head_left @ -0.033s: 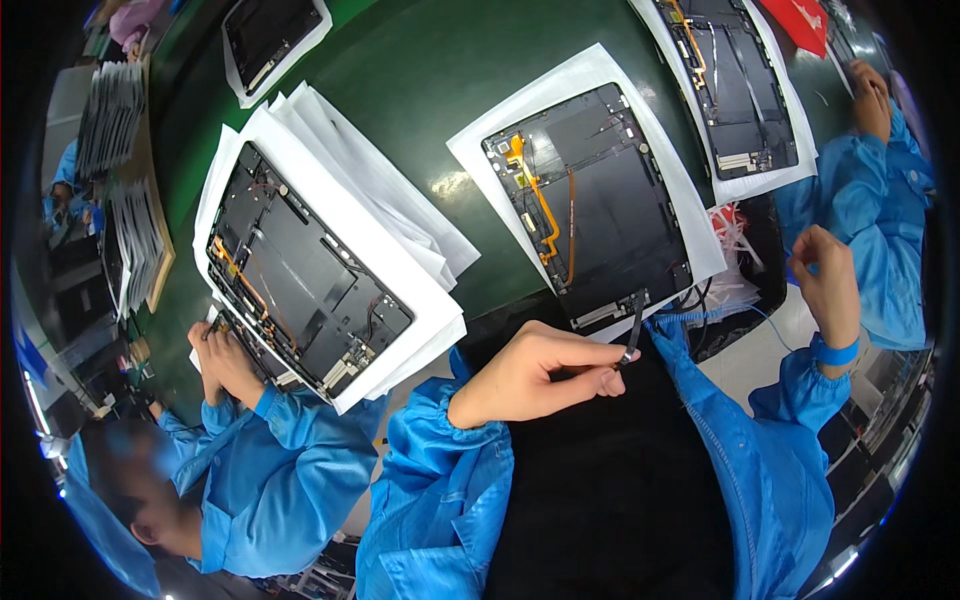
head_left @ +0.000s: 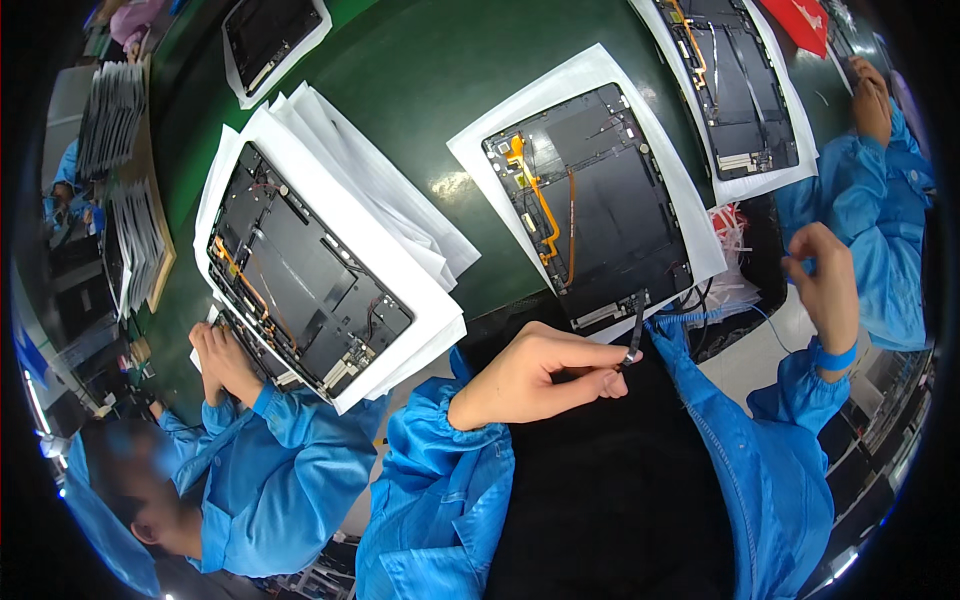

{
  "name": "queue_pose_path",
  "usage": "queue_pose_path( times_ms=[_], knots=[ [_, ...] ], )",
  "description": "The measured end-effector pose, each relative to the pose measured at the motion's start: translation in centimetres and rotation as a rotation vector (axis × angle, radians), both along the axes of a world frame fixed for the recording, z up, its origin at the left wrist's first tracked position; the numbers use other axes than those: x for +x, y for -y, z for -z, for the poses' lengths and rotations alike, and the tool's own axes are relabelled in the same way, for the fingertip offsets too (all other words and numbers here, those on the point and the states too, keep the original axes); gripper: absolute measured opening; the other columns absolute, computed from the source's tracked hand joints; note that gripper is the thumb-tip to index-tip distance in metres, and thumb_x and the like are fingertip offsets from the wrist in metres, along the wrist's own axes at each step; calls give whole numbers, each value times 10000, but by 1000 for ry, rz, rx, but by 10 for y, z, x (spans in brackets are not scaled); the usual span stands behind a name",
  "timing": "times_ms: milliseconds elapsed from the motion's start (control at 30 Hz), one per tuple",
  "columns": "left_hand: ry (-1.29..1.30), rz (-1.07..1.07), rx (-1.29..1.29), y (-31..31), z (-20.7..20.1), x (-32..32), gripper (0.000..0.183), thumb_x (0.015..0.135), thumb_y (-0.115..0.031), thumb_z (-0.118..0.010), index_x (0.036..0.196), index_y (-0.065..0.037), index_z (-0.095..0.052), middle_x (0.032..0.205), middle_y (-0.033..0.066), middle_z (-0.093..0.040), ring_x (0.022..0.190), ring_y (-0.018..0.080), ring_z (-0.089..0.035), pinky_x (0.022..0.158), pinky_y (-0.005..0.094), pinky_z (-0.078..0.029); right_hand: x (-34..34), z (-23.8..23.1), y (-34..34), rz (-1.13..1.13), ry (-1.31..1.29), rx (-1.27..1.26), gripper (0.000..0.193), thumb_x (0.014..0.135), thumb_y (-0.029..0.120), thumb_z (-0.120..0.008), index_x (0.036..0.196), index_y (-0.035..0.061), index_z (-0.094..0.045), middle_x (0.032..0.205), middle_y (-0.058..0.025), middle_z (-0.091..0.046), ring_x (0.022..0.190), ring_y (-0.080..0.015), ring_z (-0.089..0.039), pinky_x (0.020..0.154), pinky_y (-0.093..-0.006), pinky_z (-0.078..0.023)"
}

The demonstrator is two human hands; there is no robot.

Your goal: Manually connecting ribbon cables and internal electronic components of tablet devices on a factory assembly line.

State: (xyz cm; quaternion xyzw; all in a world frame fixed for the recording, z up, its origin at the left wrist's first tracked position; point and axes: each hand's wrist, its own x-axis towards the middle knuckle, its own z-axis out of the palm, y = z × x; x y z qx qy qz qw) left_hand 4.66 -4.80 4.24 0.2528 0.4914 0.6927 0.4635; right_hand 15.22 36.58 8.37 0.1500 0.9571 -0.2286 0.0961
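My left hand (head_left: pixel 545 375) is closed in a pinch on the end of a thin black flex cable (head_left: pixel 637 330). This strip runs up to the lower edge of a dark tablet housing (head_left: pixel 615 220), whose inner side faces up with orange ribbon cables along its left part. The housing lies on a white sheet (head_left: pixel 475 150) on the green table. Off to the right, my right hand (head_left: pixel 825 285) is raised with curled fingers, the thumb apart from them and nothing visible between. A blue wrist strap (head_left: pixel 836 358) circles that wrist.
At left, another housing (head_left: pixel 310 270) rests on stacked white sheets (head_left: pixel 375 190), beside a co-worker's hands (head_left: pixel 225 360). More housings lie at the top left (head_left: pixel 270 40) and upper right (head_left: pixel 740 90). A bin of strip scraps (head_left: pixel 735 255) stands right, near another co-worker's hand (head_left: pixel 872 105).
My right hand has shifted slightly left, and its thumb and fingers have parted a little. My left hand and the flex cable stay in place.
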Motion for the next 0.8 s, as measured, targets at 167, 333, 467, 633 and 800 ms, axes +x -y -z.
queue_pose_path(
  times_ms=[167,333,467,633,800],
  knots=[
    [-74,-20,-52,-13,-20,-5,256,986,77,-703,1235,86,-760,982,175,-827,940,255,-831,846,320,-656,-66,-12,127,-635,-433,-512,383,716,48,-897,1080,56,-778,1045,-83,-752,837,-294,-750,704,-376,-609],
    [-465,-264,-159,-28,-17,-8,204,923,-10,-823,1104,67,-769,961,154,-797,920,314,-801,878,381,-636,-92,9,131,-773,-623,-524,248,732,50,-873,970,51,-802,1022,-70,-769,836,-288,-757,685,-362,-626],
    [-1237,-277,-720,-48,22,-2,834,768,-444,-909,1450,-56,-626,1593,220,-494,1489,450,-455,1212,563,-425,-134,31,130,-628,-589,-399,158,767,37,-849,918,44,-804,1156,-118,-770,1041,-357,-741,868,-442,-616],
    [-1236,-176,-752,-35,38,-3,945,697,-500,-911,1509,-128,-601,1668,208,-427,1532,454,-406,1250,566,-391,-174,68,125,-525,-583,-289,125,784,82,-860,897,71,-808,1457,-124,-663,1375,-395,-588,1111,-477,-493],
    [-1249,-97,-724,-31,37,-12,792,716,-499,-896,1439,-266,-670,1675,224,-410,1535,480,-398,1232,586,-413,-184,93,119,-478,-500,-331,102,819,134,-852,904,99,-809,1531,-88,-609,1405,-397,-542,1162,-485,-436]
  ],
)
